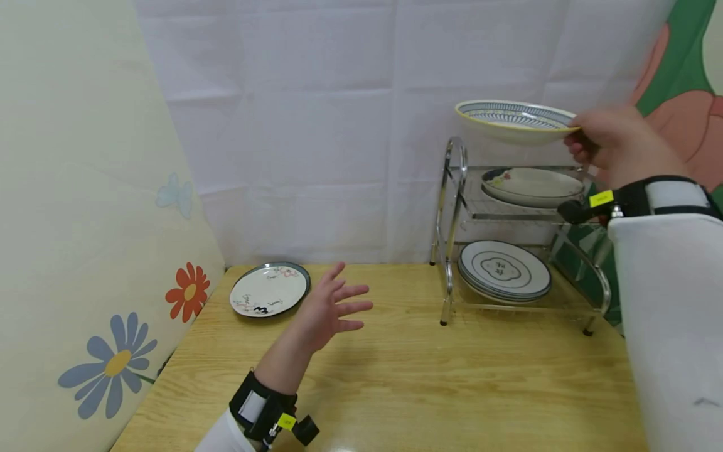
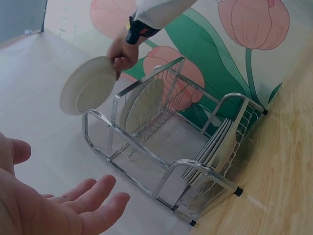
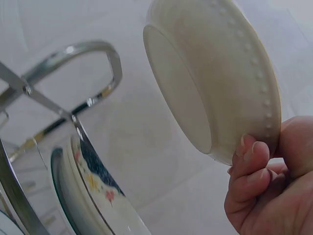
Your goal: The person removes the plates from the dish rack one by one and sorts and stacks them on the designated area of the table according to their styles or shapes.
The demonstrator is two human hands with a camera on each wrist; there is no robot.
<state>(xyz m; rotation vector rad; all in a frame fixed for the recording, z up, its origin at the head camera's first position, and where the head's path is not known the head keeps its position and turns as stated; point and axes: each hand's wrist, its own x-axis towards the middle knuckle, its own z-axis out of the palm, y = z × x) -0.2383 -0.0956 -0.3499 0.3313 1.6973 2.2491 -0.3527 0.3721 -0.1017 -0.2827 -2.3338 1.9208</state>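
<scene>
My right hand (image 1: 615, 139) pinches the right rim of a deep plate (image 1: 516, 120) with a yellow edge and blue pattern, holding it above the metal rack's upper shelf. Its pale, beaded underside (image 3: 215, 73) fills much of the right wrist view. Below it on that shelf lies an oval floral dish (image 1: 533, 187). The lower shelf bears a stack of white plates (image 1: 504, 270) with dark rims. My left hand (image 1: 330, 307) hovers over the table with its fingers spread and nothing in it, just right of a dark-rimmed plate (image 1: 270, 290) lying on the table.
The two-tier chrome dish rack (image 1: 456, 188) stands at the back right of the wooden table (image 1: 429, 383). A white cloth (image 1: 316, 125) hangs behind it. Flower-printed walls (image 1: 96, 220) close in both sides.
</scene>
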